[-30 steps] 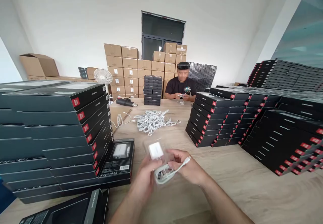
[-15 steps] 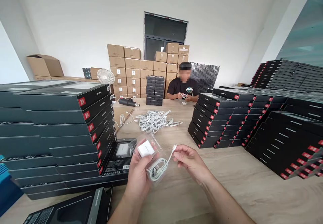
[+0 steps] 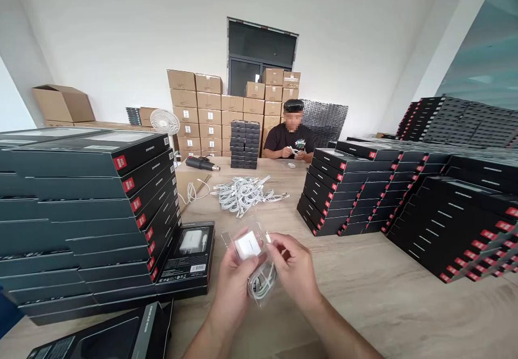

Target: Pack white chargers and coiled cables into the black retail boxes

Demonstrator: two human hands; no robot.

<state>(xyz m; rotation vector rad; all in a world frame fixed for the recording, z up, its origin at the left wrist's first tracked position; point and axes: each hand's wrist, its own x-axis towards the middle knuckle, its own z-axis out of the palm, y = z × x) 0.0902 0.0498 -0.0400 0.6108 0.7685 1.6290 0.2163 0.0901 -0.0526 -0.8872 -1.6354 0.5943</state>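
My left hand (image 3: 237, 272) grips a clear plastic tray (image 3: 229, 238), its thumb lying over the white power adapter (image 3: 247, 244) seated inside. A coiled white charging cable (image 3: 262, 282) sits in the lower part of that tray. Between thumb and index finger, my right hand (image 3: 293, 264) pinches the connector end of this cable, close to the tray's right edge. To the left of my hands lies a black retail box (image 3: 188, 262), with a white adapter (image 3: 193, 240) visible through its window.
Tall stacks of black boxes stand left (image 3: 89, 213) and right (image 3: 343, 191). A pile of white cables (image 3: 245, 194) lies ahead, with a heat gun (image 3: 202, 163) behind it. Across the table a person (image 3: 289, 137) handles a cable. An open black box (image 3: 109, 332) is at lower left.
My right hand has brought the cable's connector end leftward, up against the tray. The tray has shifted slightly right and down in view, and the whole view has turned a little.
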